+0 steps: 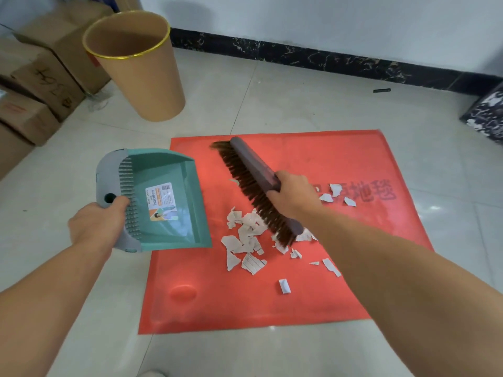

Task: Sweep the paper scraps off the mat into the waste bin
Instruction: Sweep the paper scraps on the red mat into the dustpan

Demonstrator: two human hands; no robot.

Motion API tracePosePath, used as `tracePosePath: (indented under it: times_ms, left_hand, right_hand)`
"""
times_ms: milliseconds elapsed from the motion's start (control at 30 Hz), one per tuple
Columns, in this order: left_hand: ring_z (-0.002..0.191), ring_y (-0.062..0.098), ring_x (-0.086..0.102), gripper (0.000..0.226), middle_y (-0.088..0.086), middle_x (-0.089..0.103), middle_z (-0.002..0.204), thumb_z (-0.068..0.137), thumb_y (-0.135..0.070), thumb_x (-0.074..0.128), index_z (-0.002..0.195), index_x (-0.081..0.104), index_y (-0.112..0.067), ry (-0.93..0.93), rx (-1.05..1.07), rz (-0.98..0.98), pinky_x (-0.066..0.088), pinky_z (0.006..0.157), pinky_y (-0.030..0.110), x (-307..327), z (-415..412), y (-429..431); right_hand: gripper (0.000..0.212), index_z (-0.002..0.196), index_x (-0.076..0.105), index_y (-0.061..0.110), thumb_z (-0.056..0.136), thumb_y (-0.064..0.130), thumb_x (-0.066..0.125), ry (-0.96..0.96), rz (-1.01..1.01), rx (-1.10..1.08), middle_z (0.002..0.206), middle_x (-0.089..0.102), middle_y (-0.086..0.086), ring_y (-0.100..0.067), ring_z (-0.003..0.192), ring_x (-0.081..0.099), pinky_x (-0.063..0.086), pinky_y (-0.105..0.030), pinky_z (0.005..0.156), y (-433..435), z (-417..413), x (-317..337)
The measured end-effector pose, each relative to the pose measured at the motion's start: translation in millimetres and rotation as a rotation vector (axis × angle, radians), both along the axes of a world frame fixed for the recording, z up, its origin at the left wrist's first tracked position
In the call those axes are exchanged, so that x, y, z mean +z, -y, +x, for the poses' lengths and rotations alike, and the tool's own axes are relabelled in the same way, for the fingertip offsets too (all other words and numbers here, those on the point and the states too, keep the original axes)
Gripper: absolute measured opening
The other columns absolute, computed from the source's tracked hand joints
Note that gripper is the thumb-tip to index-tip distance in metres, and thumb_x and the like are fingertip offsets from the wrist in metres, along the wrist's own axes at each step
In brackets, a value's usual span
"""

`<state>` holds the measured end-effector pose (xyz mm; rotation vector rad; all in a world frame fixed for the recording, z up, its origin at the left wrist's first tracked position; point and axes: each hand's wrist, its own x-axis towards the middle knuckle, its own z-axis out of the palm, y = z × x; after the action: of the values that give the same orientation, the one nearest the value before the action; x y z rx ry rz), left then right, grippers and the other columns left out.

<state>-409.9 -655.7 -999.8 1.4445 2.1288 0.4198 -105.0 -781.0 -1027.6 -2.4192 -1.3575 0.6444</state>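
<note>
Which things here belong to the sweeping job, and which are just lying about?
Job: paper scraps, red mat, brush in right hand, dustpan in left hand, waste bin.
Lying about: cardboard boxes, small dark object by the wall.

Torn white paper scraps are scattered across the middle of the flat red rectangular rubber mat, a few nearer its right edge. The tan conical waste bin, gold-rimmed, is seen upright beyond the mat's far left corner.
</note>
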Motion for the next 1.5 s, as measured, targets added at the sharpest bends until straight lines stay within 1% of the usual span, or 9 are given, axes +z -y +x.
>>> tracePosePath:
  times_ms: [133, 233, 300, 367, 567, 900, 1133, 1300, 1500]
  left_hand:
    - [0.081, 0.034, 0.053, 0.045, 0.015, 0.060, 0.090, 0.085, -0.046, 0.053, 0.092, 0.062, -0.003, -0.038, -0.021, 0.040, 0.041, 0.067, 0.037, 9.6, -1.7, -3.1]
    - [0.080, 0.035, 0.053, 0.044, 0.016, 0.061, 0.089, 0.085, -0.046, 0.053, 0.091, 0.063, -0.003, -0.071, -0.049, 0.053, 0.040, 0.066, 0.037, 13.4, -4.0, -3.7]
    - [0.080, 0.034, 0.053, 0.043, 0.015, 0.061, 0.090, 0.085, -0.046, 0.054, 0.092, 0.062, -0.004, -0.089, -0.056, 0.051, 0.040, 0.066, 0.037, 15.5, -5.0, -3.1]
    - [0.081, 0.033, 0.053, 0.042, 0.014, 0.060, 0.091, 0.085, -0.046, 0.054, 0.094, 0.062, -0.006, -0.101, -0.060, 0.050, 0.041, 0.067, 0.037, 14.3, -6.9, -3.4]
    - [0.080, 0.032, 0.054, 0.041, 0.013, 0.060, 0.090, 0.085, -0.046, 0.055, 0.093, 0.062, -0.007, -0.112, -0.076, 0.053, 0.042, 0.067, 0.036, 4.8, -11.1, 0.4]
    - [0.080, 0.031, 0.055, 0.039, 0.011, 0.061, 0.088, 0.084, -0.046, 0.056, 0.089, 0.061, -0.008, -0.008, -0.146, 0.011, 0.040, 0.058, 0.033, -1.8, 8.8, 8.7]
    - [0.070, 0.021, 0.056, 0.032, 0.007, 0.063, 0.083, 0.085, -0.044, 0.060, 0.089, 0.064, -0.012, 0.079, -0.345, -0.070, 0.039, 0.054, 0.030, -7.3, 42.6, 16.7]
    - [0.075, 0.027, 0.060, 0.031, 0.009, 0.067, 0.083, 0.084, -0.044, 0.059, 0.083, 0.066, -0.013, -0.037, -0.468, -0.118, 0.040, 0.055, 0.030, -15.1, 59.5, 22.9]
    - [0.072, 0.026, 0.059, 0.035, 0.009, 0.065, 0.078, 0.081, -0.047, 0.056, 0.080, 0.064, -0.012, -0.123, -0.473, -0.124, 0.041, 0.057, 0.032, -17.9, 60.1, 19.6]
  right_hand:
    - [0.020, 0.092, 0.059, 0.010, 0.082, 0.027, 0.060, -0.233, 0.002, -0.148, 0.090, 0.064, -0.012, -0.033, 0.083, 0.062, 0.047, -0.031, 0.064, 2.4, -39.0, -10.2]
    - [0.021, 0.097, 0.059, 0.010, 0.084, 0.026, 0.059, -0.412, -0.043, -0.213, 0.083, 0.061, -0.007, -0.027, 0.072, 0.062, 0.047, -0.027, 0.051, 8.5, -70.8, -24.4]
    - [0.024, 0.102, 0.058, 0.009, 0.086, 0.027, 0.058, -0.464, -0.067, -0.212, 0.090, 0.062, -0.009, -0.028, 0.079, 0.063, 0.051, -0.031, 0.058, 11.2, -90.2, -37.1]
    - [0.031, 0.110, 0.057, 0.004, 0.089, 0.027, 0.057, -0.428, -0.073, -0.199, 0.099, 0.063, -0.012, -0.032, 0.093, 0.063, 0.049, -0.033, 0.070, 11.4, -105.2, -49.0]
    - [0.036, 0.119, 0.053, 0.002, 0.091, 0.024, 0.055, -0.310, -0.079, -0.309, 0.114, 0.061, -0.017, -0.035, 0.103, 0.061, 0.046, -0.033, 0.076, 12.4, -99.2, -57.3]
    - [0.021, 0.097, 0.057, 0.005, 0.085, 0.022, 0.057, -0.217, -0.092, -0.334, 0.075, 0.055, -0.005, -0.027, 0.068, 0.052, 0.040, -0.028, 0.055, 30.5, -24.4, -28.6]
    - [0.023, 0.098, 0.057, 0.006, 0.085, 0.024, 0.058, -0.183, -0.094, -0.302, 0.085, 0.057, -0.010, -0.029, 0.073, 0.056, 0.042, -0.030, 0.061, 36.6, -15.9, -20.8]
    - [0.021, 0.094, 0.057, 0.005, 0.085, 0.023, 0.056, -0.212, -0.053, -0.344, 0.087, 0.060, -0.013, -0.033, 0.077, 0.060, 0.044, -0.032, 0.061, 34.9, -12.1, -14.2]
    - [0.033, 0.109, 0.059, 0.004, 0.085, 0.026, 0.056, -0.192, -0.065, -0.343, 0.099, 0.064, -0.015, -0.034, 0.086, 0.064, 0.056, -0.040, 0.071, 35.4, -0.1, -7.0]
